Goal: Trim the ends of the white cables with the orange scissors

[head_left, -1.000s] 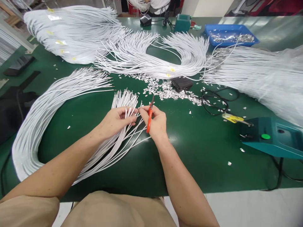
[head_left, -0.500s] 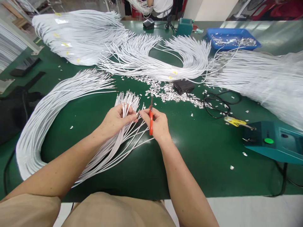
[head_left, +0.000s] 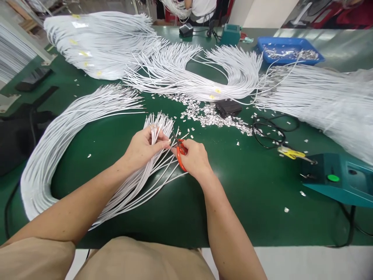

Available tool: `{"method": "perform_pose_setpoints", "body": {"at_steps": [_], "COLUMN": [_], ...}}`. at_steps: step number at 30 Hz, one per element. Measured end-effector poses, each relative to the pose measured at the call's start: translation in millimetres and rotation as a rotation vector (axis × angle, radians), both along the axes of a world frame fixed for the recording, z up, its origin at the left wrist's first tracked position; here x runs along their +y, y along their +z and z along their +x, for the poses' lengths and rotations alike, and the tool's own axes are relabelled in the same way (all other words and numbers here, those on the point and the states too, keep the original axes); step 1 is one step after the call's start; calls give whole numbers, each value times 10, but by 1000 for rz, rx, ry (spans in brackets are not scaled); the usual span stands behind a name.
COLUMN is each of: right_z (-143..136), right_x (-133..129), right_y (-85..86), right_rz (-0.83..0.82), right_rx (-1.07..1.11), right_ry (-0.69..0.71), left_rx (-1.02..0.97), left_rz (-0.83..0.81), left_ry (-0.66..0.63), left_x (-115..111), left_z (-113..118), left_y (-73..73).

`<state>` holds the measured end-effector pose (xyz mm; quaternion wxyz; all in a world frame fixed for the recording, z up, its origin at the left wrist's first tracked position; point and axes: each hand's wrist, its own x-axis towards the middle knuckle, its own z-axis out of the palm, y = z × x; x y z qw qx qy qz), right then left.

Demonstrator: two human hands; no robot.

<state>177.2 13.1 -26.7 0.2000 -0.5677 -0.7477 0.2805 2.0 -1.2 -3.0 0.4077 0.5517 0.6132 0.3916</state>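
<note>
My left hand (head_left: 143, 147) is closed around several white cables near their upper ends, thumb and forefinger pinched at the right side. The cable bundle (head_left: 136, 186) curves down and left under my left forearm. In my right hand (head_left: 196, 157) are red-handled scissors (head_left: 181, 159); their dark blades point up and left, close beside my left fingertips. Whether the blades touch a cable is too small to tell. Above the hands, small silvery pieces (head_left: 204, 113) lie scattered around a black block (head_left: 228, 107).
More white cable bundles lie at the left (head_left: 37, 163), back (head_left: 107, 46) and right (head_left: 329, 101). A blue tray (head_left: 275, 60) with silvery pieces stands at the back right. A teal machine (head_left: 335, 190) and yellow-handled tool (head_left: 291, 153) are at the right. A person (head_left: 202, 9) is behind the table.
The scissors have turned from upright to leaning left, with the blades now by my left fingertips. My right hand has turned with them. My left hand still grips the cables.
</note>
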Motion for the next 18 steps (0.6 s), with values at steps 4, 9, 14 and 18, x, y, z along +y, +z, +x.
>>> {"method": "perform_pose_setpoints", "body": {"at_steps": [4, 9, 14, 18], "right_z": [-32, -31, -42, -65], "right_x": [-25, -36, -45, -53], "right_y": [30, 51, 40, 26], "right_rz": [31, 58, 62, 53], "right_rx": [-97, -174, -144, -123], "right_ry": [48, 76, 56, 43], "left_rx": [85, 105, 18, -3], "left_rz": [24, 48, -22, -32], "left_ry": [12, 6, -56, -42], "left_x": [0, 4, 25, 31], "left_z": [17, 20, -23, -31], "left_y": [23, 23, 8, -1]}}
